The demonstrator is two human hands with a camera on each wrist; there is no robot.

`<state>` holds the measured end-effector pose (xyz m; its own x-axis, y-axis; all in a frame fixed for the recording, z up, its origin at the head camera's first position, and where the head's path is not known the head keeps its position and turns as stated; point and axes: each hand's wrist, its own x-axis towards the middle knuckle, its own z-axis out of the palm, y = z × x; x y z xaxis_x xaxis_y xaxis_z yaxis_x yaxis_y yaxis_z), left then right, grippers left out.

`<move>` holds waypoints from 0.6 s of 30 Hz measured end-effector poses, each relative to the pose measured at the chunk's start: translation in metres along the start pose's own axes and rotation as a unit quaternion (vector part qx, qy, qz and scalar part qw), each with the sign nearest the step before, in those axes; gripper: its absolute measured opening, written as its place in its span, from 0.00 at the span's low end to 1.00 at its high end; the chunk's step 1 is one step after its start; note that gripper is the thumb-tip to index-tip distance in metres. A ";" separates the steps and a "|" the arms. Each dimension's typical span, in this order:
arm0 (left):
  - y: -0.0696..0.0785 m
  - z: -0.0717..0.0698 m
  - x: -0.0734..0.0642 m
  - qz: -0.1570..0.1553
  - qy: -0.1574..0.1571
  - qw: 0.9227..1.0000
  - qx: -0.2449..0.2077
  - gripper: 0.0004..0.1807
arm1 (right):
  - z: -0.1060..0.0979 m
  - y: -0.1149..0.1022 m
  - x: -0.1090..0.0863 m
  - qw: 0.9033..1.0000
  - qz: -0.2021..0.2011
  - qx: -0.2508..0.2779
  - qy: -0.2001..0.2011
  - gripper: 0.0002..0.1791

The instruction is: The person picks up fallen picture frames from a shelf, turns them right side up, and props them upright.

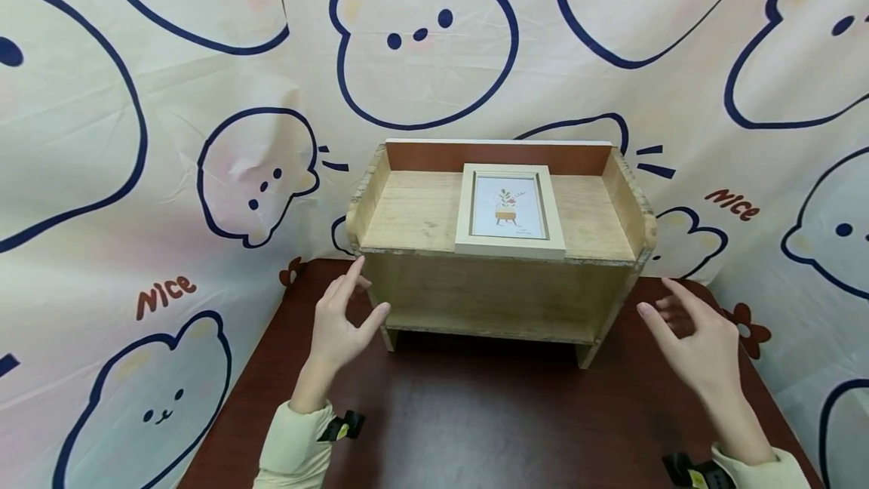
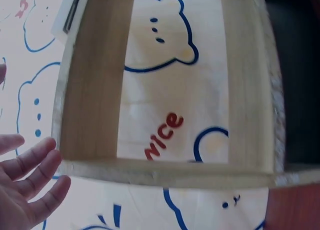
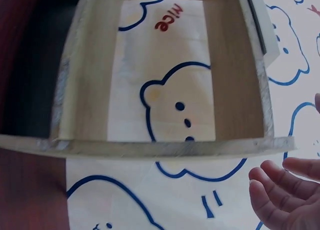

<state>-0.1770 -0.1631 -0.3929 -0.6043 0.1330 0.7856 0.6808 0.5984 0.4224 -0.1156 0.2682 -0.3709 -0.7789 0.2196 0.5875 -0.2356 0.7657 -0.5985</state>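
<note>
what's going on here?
A person has both hands out at a small wooden shelf on a dark table. The left hand is by its left end; contact is unclear. The right hand is apart from its right end. Neither holds anything. A picture frame lies face up on the upper board.

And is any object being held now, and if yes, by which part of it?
Nothing is held: the left hand and the right hand grip neither the wooden shelf nor the picture frame on it.
</note>
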 end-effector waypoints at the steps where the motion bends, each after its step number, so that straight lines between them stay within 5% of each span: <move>1: 0.001 0.002 0.003 0.002 0.000 1.000 -0.005 0.38 | 0.001 -0.002 0.003 1.000 -0.003 0.007 -0.002 0.25; 12: 0.014 0.019 0.039 0.010 -0.001 0.999 -0.040 0.41 | 0.009 -0.021 0.028 0.998 -0.036 0.043 -0.018 0.22; 18: 0.020 0.025 0.060 0.000 -0.028 0.998 -0.049 0.36 | 0.015 -0.033 0.042 0.997 -0.051 0.054 -0.034 0.22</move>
<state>-0.2100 -0.1240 -0.3487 -0.6250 0.1773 0.7602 0.7157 0.5190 0.4673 -0.1491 0.2429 -0.3343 -0.7842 0.0990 0.6126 -0.3745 0.7116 -0.5944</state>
